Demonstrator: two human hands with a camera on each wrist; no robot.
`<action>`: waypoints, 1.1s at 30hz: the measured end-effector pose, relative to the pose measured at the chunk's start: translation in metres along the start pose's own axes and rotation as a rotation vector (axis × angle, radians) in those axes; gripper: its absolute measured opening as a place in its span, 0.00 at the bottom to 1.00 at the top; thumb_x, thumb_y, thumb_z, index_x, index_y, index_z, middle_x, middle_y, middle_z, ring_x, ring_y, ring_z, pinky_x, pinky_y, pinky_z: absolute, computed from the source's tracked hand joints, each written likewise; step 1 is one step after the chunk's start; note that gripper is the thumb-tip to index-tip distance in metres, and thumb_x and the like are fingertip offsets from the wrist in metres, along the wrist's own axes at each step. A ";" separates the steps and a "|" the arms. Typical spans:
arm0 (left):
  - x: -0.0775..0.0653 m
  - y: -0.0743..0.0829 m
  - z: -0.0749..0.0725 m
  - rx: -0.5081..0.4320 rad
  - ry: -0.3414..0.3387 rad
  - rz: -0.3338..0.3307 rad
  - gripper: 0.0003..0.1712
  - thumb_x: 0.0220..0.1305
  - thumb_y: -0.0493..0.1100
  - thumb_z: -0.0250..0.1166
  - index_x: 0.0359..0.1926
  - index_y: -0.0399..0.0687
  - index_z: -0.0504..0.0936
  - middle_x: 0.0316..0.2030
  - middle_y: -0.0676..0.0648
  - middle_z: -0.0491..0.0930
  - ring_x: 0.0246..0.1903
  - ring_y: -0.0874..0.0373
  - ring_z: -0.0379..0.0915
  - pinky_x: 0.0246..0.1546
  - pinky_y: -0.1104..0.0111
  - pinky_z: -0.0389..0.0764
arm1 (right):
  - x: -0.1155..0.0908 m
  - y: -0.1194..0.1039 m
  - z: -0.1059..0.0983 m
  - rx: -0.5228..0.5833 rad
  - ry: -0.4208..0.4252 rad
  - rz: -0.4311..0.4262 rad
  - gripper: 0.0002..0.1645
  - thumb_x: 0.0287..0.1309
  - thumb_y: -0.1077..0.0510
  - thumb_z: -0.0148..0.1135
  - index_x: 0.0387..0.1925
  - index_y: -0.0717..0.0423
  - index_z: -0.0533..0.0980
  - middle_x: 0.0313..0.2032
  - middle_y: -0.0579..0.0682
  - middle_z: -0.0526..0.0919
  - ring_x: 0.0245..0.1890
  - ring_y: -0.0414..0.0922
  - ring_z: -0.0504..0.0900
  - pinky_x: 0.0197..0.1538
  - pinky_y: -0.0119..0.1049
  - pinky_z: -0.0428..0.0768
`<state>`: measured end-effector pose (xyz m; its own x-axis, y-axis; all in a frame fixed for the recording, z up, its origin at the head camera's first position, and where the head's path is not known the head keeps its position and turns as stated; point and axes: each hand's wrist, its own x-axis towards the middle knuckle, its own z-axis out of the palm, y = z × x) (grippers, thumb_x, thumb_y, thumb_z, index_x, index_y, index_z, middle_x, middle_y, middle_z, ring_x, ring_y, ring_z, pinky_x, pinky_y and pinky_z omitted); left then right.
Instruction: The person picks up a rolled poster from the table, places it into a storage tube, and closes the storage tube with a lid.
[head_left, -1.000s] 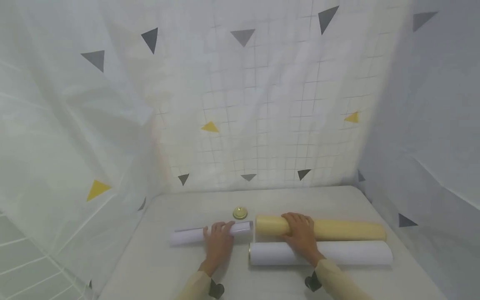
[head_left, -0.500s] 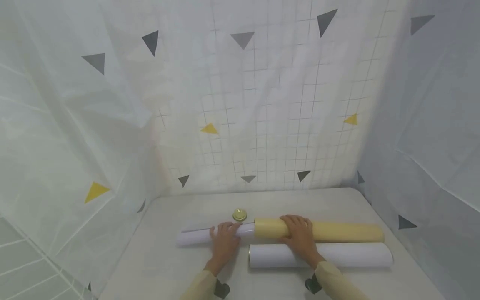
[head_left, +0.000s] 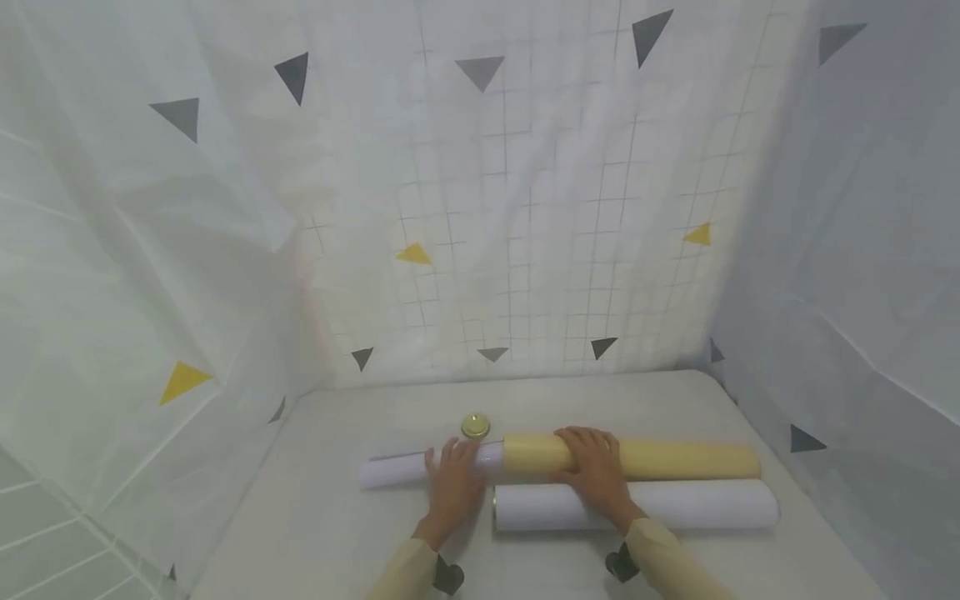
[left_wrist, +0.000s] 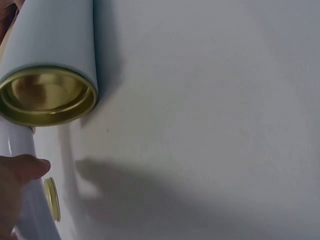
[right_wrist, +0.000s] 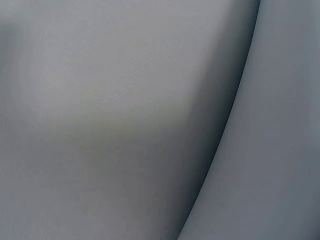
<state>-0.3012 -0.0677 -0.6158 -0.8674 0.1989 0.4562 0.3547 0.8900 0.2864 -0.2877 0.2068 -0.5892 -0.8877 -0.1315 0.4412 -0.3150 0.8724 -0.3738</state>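
My left hand (head_left: 453, 487) grips a roll of white paper (head_left: 397, 469). The roll's right end is inside the left mouth of a yellow tube (head_left: 690, 459). My right hand (head_left: 594, 471) curls over that tube from above, toward its left part. In front of it lies a white tube (head_left: 705, 505), partly covered by my right wrist. A recessed gold metal end (left_wrist: 47, 95) of the white tube shows in the left wrist view, with my left thumb on the paper roll below it. The right wrist view shows only the white tube's side and the tabletop.
A round gold lid (head_left: 476, 426) lies flat behind the paper roll. Beside the roll in the left wrist view, a gold lid (left_wrist: 52, 199) is seen edge-on. The white table (head_left: 315, 525) meets a patterned plastic curtain (head_left: 480, 208) at the back and sides.
My left hand has slid right with the paper roll, whose end has passed from just outside the yellow tube's mouth to inside it. The right hand keeps its grip on the tube.
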 end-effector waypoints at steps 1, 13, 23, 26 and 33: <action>0.000 -0.001 -0.001 0.010 0.017 0.005 0.39 0.51 0.45 0.77 0.65 0.53 0.75 0.60 0.47 0.81 0.68 0.42 0.69 0.67 0.28 0.58 | 0.000 0.000 0.000 -0.002 -0.005 0.002 0.43 0.42 0.45 0.82 0.62 0.50 0.77 0.60 0.54 0.82 0.62 0.57 0.75 0.68 0.59 0.61; -0.006 -0.026 -0.013 0.054 0.120 -0.061 0.50 0.35 0.36 0.78 0.66 0.41 0.73 0.65 0.38 0.75 0.68 0.35 0.66 0.66 0.31 0.62 | 0.005 0.005 0.003 0.001 0.038 -0.024 0.44 0.39 0.45 0.83 0.61 0.49 0.78 0.58 0.53 0.83 0.60 0.56 0.76 0.66 0.59 0.63; -0.015 -0.044 -0.024 0.033 0.182 -0.149 0.31 0.51 0.32 0.68 0.60 0.37 0.77 0.58 0.35 0.79 0.66 0.32 0.68 0.68 0.30 0.56 | 0.008 0.007 0.004 -0.004 0.008 -0.003 0.43 0.41 0.44 0.82 0.61 0.49 0.78 0.60 0.53 0.83 0.62 0.56 0.75 0.67 0.60 0.62; -0.015 -0.044 -0.026 0.015 0.211 -0.152 0.25 0.52 0.31 0.69 0.54 0.37 0.80 0.52 0.35 0.82 0.63 0.31 0.71 0.67 0.30 0.58 | 0.009 0.007 0.003 -0.001 0.020 -0.007 0.43 0.40 0.45 0.83 0.61 0.49 0.78 0.59 0.53 0.83 0.61 0.56 0.76 0.67 0.60 0.62; -0.012 -0.039 -0.026 -0.016 0.163 -0.185 0.26 0.50 0.30 0.72 0.54 0.41 0.81 0.51 0.37 0.82 0.63 0.35 0.71 0.68 0.30 0.57 | 0.009 0.004 0.004 0.013 0.009 0.013 0.43 0.40 0.45 0.83 0.61 0.49 0.78 0.59 0.53 0.83 0.62 0.56 0.76 0.68 0.59 0.62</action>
<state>-0.2959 -0.1152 -0.6106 -0.8509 -0.0366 0.5241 0.2016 0.8985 0.3900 -0.2981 0.2073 -0.5898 -0.8886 -0.1160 0.4439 -0.3080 0.8678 -0.3899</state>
